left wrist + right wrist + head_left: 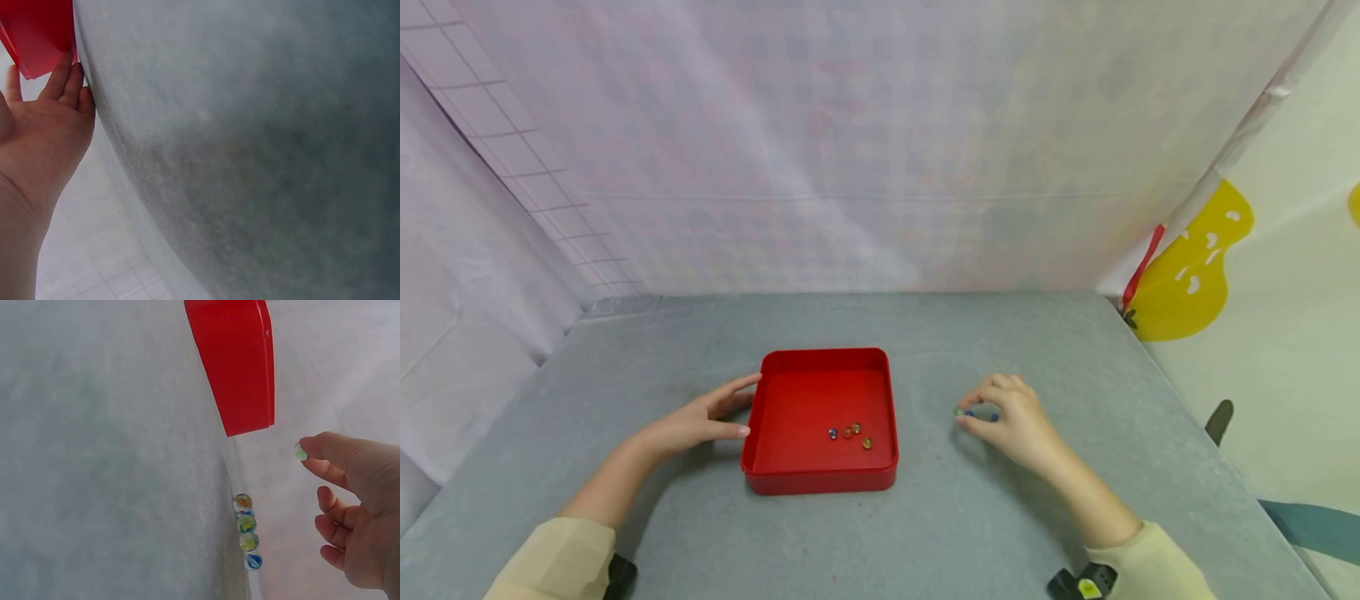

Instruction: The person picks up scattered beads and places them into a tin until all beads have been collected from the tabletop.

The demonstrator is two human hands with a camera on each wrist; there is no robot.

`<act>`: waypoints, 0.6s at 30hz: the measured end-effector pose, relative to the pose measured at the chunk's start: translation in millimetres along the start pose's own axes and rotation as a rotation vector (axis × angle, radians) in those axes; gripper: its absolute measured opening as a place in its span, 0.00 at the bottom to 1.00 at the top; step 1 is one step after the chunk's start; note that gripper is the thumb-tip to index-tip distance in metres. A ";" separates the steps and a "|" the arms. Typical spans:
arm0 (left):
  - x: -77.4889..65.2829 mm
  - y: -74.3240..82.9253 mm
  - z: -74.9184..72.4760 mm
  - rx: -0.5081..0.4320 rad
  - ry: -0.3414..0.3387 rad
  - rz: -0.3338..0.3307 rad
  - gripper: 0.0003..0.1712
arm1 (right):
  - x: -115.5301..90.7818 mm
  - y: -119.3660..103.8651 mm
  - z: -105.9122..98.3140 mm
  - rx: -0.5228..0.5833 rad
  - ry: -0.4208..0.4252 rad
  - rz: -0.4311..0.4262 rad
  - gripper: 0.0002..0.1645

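Head view: right hand pinches green marble above table; left hand, fingers straight, touches red tray. Four marbles inside, right of left hand — five loose marbles beneath right hand apparently remain.

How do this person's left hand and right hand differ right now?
The left hand touches the red tray; the right hand is apart from it, on its opposite side. The left hand is fairly straight-fingered, while the right hand pinches a greenish marble. Both are bare, with pale sleeves behind them.
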State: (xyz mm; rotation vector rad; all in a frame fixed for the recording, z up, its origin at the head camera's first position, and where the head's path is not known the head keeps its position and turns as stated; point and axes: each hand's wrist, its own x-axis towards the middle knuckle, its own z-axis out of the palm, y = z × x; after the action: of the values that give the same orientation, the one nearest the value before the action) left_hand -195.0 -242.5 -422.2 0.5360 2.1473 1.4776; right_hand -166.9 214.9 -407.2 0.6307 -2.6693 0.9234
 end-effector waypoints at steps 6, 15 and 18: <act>1.1 -0.9 -0.3 -0.002 0.003 0.006 0.45 | 3.3 -1.1 2.8 0.011 0.020 -0.024 0.07; 1.5 -2.1 -0.8 0.001 0.002 0.011 0.45 | 7.9 -8.6 4.3 0.021 0.027 -0.022 0.07; 1.3 -2.8 -0.9 0.004 0.001 0.013 0.45 | 10.0 -11.3 5.7 0.032 0.028 -0.026 0.08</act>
State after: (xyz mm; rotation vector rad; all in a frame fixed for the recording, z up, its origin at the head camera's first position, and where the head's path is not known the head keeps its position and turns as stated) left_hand -196.7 -243.4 -424.7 0.5511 2.1519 1.4815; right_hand -170.7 200.2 -402.0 0.6534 -2.6200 0.9629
